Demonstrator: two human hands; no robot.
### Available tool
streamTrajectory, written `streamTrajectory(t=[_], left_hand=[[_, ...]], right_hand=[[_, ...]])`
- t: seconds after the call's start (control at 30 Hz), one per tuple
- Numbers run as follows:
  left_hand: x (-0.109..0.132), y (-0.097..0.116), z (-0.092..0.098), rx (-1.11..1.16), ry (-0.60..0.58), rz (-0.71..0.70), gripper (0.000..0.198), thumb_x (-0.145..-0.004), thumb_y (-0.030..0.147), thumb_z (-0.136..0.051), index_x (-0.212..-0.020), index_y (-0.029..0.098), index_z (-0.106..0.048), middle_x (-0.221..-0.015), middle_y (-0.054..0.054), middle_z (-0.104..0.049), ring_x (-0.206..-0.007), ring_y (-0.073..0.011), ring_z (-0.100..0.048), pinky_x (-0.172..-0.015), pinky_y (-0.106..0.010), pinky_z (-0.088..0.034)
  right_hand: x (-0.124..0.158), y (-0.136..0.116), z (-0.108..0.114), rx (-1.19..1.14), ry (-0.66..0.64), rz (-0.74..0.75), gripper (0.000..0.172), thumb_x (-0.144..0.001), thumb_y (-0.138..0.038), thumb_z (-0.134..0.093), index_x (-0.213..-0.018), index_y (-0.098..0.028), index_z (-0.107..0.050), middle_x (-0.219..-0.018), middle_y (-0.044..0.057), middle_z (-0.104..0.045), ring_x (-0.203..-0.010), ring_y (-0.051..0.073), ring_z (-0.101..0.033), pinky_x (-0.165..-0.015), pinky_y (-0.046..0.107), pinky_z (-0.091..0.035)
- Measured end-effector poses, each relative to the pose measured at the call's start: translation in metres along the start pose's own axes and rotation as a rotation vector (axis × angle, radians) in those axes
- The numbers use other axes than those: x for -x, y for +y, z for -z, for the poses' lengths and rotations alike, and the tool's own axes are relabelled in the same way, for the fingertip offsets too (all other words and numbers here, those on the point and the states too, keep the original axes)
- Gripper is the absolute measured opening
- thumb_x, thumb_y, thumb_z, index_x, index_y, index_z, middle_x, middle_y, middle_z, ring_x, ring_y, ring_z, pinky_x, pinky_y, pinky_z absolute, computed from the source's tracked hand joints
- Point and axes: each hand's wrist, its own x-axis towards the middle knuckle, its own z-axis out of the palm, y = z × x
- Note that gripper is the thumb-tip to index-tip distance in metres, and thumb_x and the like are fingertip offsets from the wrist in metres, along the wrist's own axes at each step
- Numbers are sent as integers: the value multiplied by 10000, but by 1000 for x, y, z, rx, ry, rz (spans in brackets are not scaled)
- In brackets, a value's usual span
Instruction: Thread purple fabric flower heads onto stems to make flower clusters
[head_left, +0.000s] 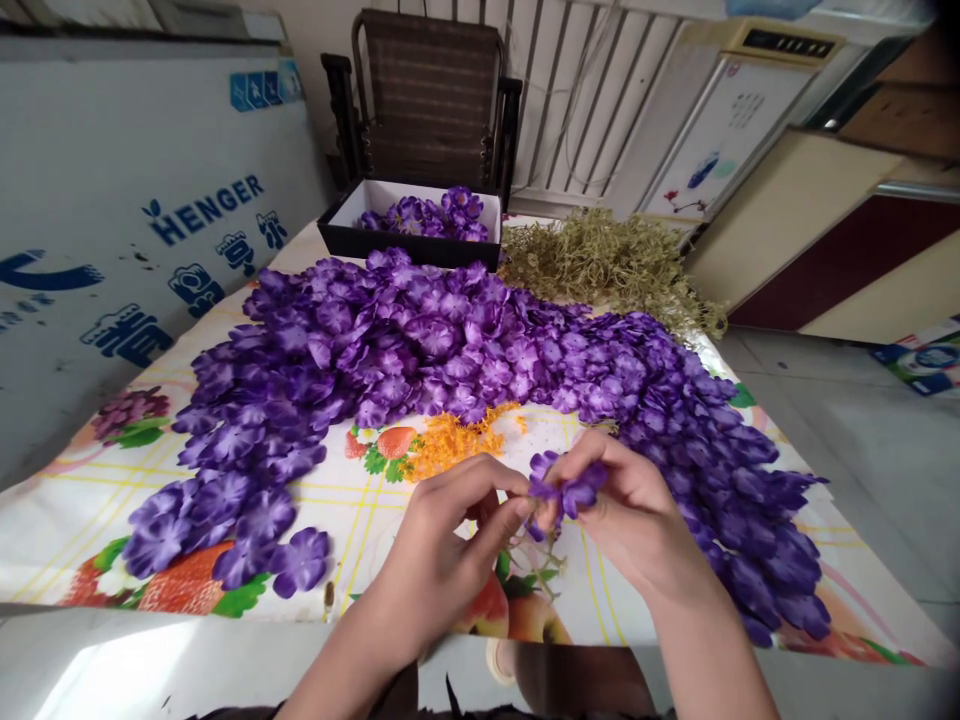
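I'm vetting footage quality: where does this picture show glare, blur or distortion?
All in the head view: bright light washes out the floor at lower left; the held flower looks slightly soft; the cabinet leans, likely wide-angle stretch.

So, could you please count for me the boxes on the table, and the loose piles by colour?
Black box: 1
Purple petal pile: 1
Orange pile: 1
Yellow-green stem pile: 1
Total: 4
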Motion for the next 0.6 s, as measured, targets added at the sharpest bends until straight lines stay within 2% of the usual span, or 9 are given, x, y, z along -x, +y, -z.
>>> streamTrajectory(t=[0.2, 0.4, 0.5, 0.6], left_hand=[[-3, -1, 5, 150, -4, 56, 146, -869, 270, -635, -789, 166, -698, -704, -12, -687, -611, -110, -577, -560, -199, -423], [-7, -5, 10, 128, 28, 70, 152, -897, 266, -599, -825, 184, -706, -694, 8, -684, -625, -99, -579, -565, -178, -429], [-7, -4, 11, 93, 4, 6, 138, -911, 219, -580, -899, 204, -717, -796, -1, -711, -710, -105, -615, -635, -186, -449], [-5, -1, 11, 44, -43, -68, 156, -918, 194, -564, -941, 187, -718, -813, -22, -696, -726, -115, -617, -655, -205, -454]], right_hand=[[-10, 4, 3, -32, 9, 26, 78, -771, -250, -765, -807, -224, -700, -723, -5, -711, -653, 113, -652, -613, 209, -504], [-9, 3, 4, -241, -145, 30, 126, -772, -277, -766, -863, -243, -688, -644, -14, -706, -547, 129, -622, -565, 259, -483], [-6, 0, 2, -123, -144, 25, 53, -794, -226, -744, -833, -238, -710, -724, -8, -672, -620, 125, -617, -588, 261, -471], [-3, -4, -3, 75, -91, 85, 117, -803, -135, -718, -813, -251, -727, -816, -16, -590, -728, 110, -595, -632, 239, -464]])
